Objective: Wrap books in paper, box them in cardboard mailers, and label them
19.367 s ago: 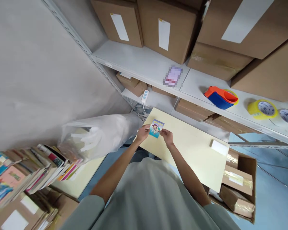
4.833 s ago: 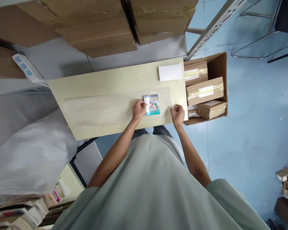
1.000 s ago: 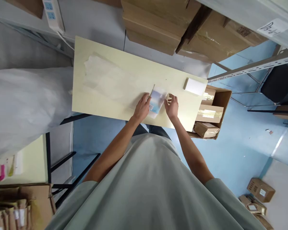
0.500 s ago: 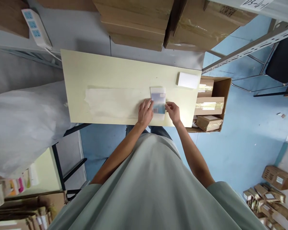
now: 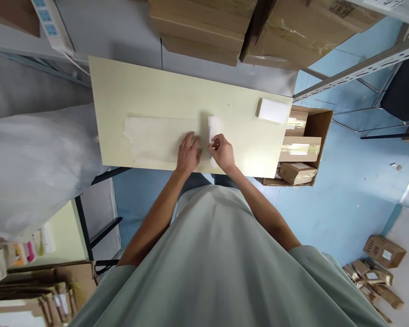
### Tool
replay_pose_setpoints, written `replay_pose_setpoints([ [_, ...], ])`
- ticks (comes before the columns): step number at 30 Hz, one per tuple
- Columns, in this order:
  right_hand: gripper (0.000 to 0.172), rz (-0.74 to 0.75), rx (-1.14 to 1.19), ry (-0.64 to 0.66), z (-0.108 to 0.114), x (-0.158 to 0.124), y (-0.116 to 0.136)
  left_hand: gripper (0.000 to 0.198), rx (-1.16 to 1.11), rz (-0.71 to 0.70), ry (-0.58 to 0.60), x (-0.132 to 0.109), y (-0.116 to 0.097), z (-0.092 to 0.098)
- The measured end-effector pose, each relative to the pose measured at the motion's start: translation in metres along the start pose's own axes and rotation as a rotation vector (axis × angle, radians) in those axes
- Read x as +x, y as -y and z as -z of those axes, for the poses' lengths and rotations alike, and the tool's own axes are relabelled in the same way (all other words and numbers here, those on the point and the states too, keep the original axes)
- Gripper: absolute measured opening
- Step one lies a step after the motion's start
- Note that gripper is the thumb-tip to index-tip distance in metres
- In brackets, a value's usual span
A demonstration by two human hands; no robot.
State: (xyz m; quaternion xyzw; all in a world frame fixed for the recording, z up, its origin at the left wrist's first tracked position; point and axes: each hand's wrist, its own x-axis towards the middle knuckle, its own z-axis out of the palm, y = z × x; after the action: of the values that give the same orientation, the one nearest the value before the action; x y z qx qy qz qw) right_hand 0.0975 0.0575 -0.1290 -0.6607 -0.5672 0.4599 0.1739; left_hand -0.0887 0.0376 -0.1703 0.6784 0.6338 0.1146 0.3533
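Right hand (image 5: 221,152): I'm pinching the wrapped book (image 5: 214,123), tipped up | left hand (image 5: 188,154): open, nine o'clock, seemingly steadying the sheet (image 5: 160,136)

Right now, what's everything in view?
Rectangular table: one, pale yellow, centre
Thin sheet: one, whitish, on table
Wrapped item: one, whitish, near sheet
Flat block: one, white, table's right
Carton of parcels: one, brown, right
Shelved cardboard boxes: several, brown, top
Power strip: one, white, upper left
Plastic sack: one, white, left
Chair: one, black, upper right
Floor parcels: several, brown, lower right
Cardboard stack: one, brown, lower left
Left hand: one, at sheet
Right hand: one, holding item
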Motion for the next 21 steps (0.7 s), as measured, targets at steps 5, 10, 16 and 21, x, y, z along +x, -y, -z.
replay_pose_setpoints([
  [5, 0.015, -0.035, -0.221, 0.104, -0.056, 0.026, 0.01, 0.054, 0.015, -0.016, 0.032, -0.011, 0.038, 0.027],
  [10, 0.019, -0.043, -0.322, 0.094, -0.076, 0.034, 0.013, 0.048, -0.033, 0.009, -0.007, -0.011, 0.035, 0.02],
  [16, 0.029, -0.029, -0.262, -0.021, -0.031, 0.013, -0.012, 0.049, -0.073, 0.103, -0.103, -0.012, 0.011, -0.003],
  [21, 0.03, -0.188, -0.065, -0.035, -0.005, 0.004, -0.045, 0.054, -0.065, 0.099, -0.131, -0.012, -0.006, -0.013],
])
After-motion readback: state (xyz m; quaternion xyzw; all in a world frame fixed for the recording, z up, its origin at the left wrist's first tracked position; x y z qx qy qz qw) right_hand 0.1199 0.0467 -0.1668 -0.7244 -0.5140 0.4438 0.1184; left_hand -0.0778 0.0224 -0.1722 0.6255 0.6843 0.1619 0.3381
